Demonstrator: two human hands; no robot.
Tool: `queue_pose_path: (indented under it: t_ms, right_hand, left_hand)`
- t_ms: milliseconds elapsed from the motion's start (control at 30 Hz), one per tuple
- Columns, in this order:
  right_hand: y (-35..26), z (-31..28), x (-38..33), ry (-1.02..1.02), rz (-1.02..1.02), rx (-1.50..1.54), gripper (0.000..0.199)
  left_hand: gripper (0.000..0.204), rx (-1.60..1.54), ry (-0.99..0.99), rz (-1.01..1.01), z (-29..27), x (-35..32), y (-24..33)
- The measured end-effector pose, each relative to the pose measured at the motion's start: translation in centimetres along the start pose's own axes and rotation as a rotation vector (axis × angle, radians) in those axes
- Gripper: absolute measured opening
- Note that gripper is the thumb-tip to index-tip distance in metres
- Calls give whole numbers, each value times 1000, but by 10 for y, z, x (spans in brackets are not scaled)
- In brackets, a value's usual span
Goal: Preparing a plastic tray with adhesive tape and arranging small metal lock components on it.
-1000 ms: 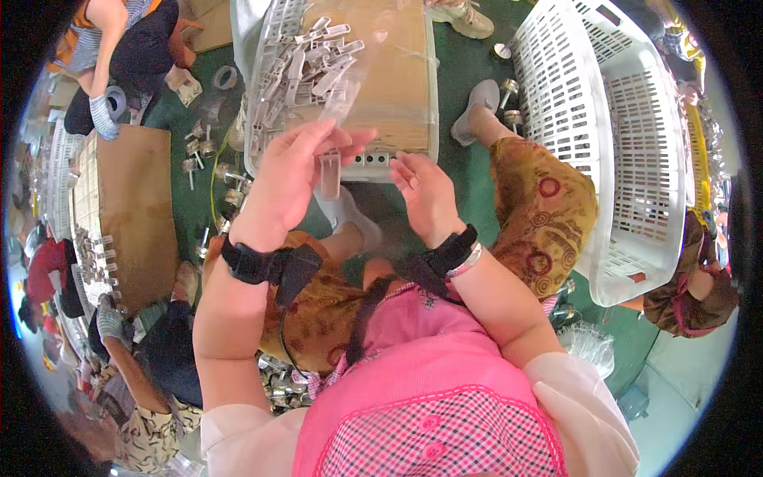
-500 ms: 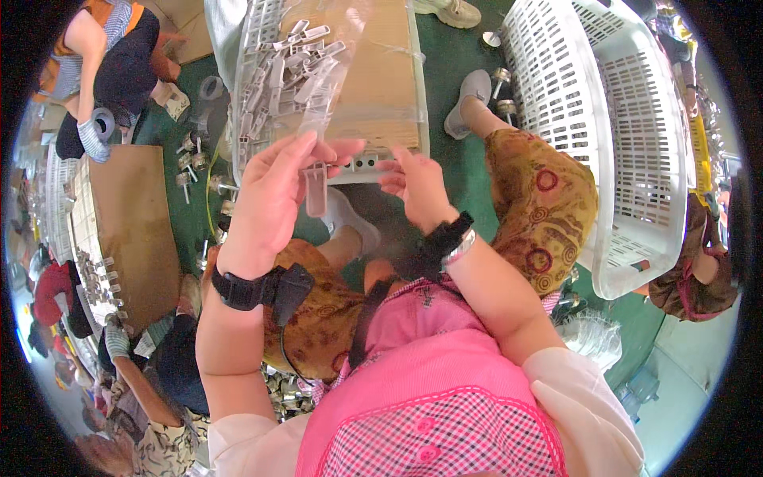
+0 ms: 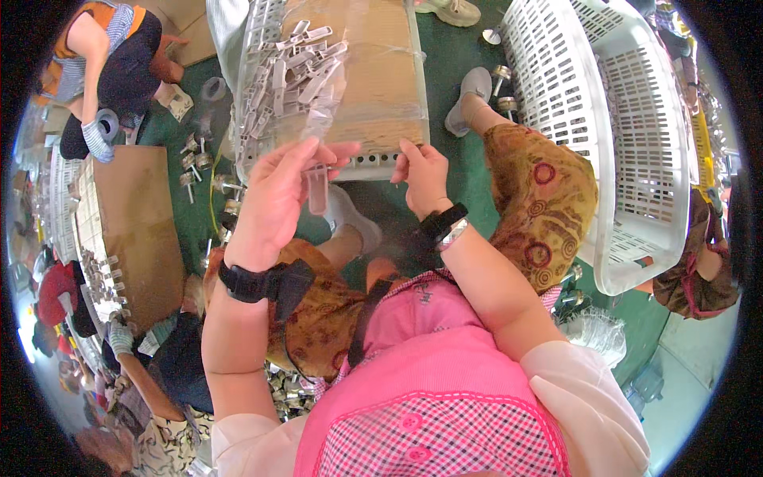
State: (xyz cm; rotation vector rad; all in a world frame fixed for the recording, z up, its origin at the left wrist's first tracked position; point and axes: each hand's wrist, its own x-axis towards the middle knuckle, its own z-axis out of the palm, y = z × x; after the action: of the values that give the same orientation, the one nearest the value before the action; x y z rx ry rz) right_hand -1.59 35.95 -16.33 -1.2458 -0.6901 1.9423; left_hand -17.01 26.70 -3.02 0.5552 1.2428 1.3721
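My left hand (image 3: 276, 195) is closed on a pale grey plastic handle-shaped piece (image 3: 318, 191), which hangs down between thumb and fingers. To its right, my right hand (image 3: 427, 179) is held apart, thumb and fingertips pinched together; whatever they hold, if anything, is too small to make out. Both hands are at the near edge of a white plastic crate (image 3: 369, 168) topped with a sheet of cardboard (image 3: 385, 87). A loose heap of similar grey plastic pieces (image 3: 290, 75) lies on the left part of that cardboard, with clear plastic film over it.
Tall white slotted baskets (image 3: 556, 87) stand at the right. Metal parts with round heads (image 3: 191, 163) lie on the green floor to the left. Beyond them are a cardboard-sided stack (image 3: 139, 230) and several co-workers, one with a roll of tape (image 3: 106, 125). A clear plastic bag (image 3: 596, 338) lies lower right.
My right hand has drawn slightly right, away from the left, and its fingers have curled inward. My left hand keeps the plastic piece in nearly the same place.
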Motion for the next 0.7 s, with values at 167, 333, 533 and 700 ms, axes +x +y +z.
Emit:
queue_pose_path:
  t_ms: [167, 333, 533, 700]
  right_hand:
    - [-9, -2, 1, 2, 19, -93, 18]
    - [-4, -12, 3, -60, -21, -181, 22]
    - [-13, -20, -2, -154, -7, -292, 29]
    - [-22, -30, -11, -135, 134, -325, 32]
  left_hand:
    - [27, 19, 10, 5, -6, -1, -2]
    - [29, 80, -30, -7, -6, -4, -4]
    - [30, 114, -108, -110, 5, 1, -26]
    - [30, 98, -93, -66, 7, -12, -38]
